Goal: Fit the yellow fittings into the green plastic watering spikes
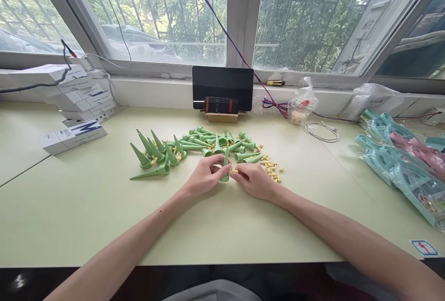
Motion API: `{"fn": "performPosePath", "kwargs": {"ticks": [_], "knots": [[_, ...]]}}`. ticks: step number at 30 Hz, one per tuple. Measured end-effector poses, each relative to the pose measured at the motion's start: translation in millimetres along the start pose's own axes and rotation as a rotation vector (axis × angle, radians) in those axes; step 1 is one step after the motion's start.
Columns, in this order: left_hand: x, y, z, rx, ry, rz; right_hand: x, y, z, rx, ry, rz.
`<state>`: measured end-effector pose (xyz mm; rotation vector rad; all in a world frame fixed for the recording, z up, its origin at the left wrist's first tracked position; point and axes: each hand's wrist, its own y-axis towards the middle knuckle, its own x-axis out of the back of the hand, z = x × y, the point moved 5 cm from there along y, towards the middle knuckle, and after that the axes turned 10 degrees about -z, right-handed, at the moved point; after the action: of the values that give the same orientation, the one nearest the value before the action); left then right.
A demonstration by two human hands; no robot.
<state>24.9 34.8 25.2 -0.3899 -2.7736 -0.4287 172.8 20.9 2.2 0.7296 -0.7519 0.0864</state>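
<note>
Your left hand (210, 174) is curled nearly closed, thumb and fingers pinching a green spike (226, 159) near its lower part. Your right hand (255, 180) is closed to a pinch as well, its fingertips on a small yellow peg (234, 171) at the spike's side; you cannot tell from here how far the peg is in.

The spike you hold is in front of you, over the near side of the pile of green spikes (200, 142). Its narrow tip points up and its wide end down, the long axis close to upright. Whether the wide end touches the bench (194, 231) is unclear.

To the left, a group of standing spikes (141, 156) also points tip up, with yellow pieces near their bases. Just nearer you, a lying spike (149, 172) points its tip left, wide end right. Loose yellow pegs (273, 170) lie beyond your right hand.
</note>
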Motion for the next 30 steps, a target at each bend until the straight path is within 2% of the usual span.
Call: {"fn": "performPosePath", "kwargs": {"ticks": [11, 30], "knots": [[-1.6, -1.1, 1.7, 0.000, 0.003, 0.010, -1.6, -0.1, -1.5, -0.022, 0.012, 0.055], [-4.2, -0.7, 2.5, 0.021, -0.027, 0.048, 1.0, 0.3, -2.8, -0.110, 0.104, 0.028]]}}
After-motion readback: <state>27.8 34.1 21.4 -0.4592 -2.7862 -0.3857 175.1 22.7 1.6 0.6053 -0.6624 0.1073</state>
